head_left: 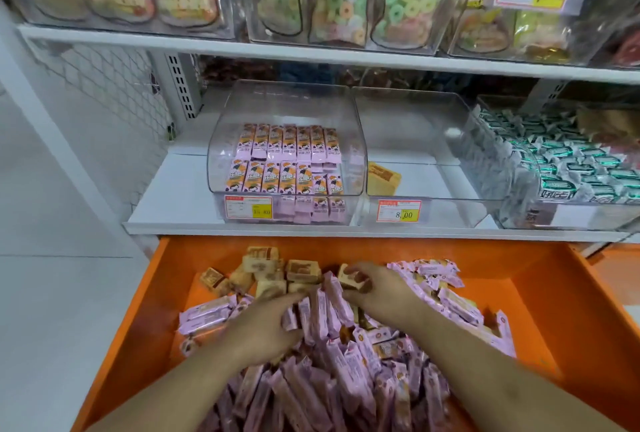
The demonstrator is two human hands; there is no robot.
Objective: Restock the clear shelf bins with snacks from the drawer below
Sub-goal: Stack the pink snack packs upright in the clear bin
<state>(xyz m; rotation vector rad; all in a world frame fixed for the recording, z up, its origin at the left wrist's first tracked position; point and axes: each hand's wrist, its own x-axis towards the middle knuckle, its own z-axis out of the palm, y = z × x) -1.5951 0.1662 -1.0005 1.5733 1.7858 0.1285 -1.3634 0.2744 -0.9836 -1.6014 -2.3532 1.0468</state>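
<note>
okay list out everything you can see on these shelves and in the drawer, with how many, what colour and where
Orange drawer: one, pulled out below the shelves.
Pink snack packs: a heap too many to count, filling the drawer.
Tan snack packs: roughly a dozen, drawer's back left.
Left clear bin: one, middle shelf, two rows of pink packs.
Middle clear bin: one, nearly empty, a single tan pack.
Right clear bin: one, full of green-and-white packs.
Price tags: one on each of the two left bins.
Top shelf bins: several, pastel ring candy.
Left hand: among pink packs.
Right hand: gripping a tan pack.

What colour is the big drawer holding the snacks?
Bright orange; the drawer shows in the head view.
</note>
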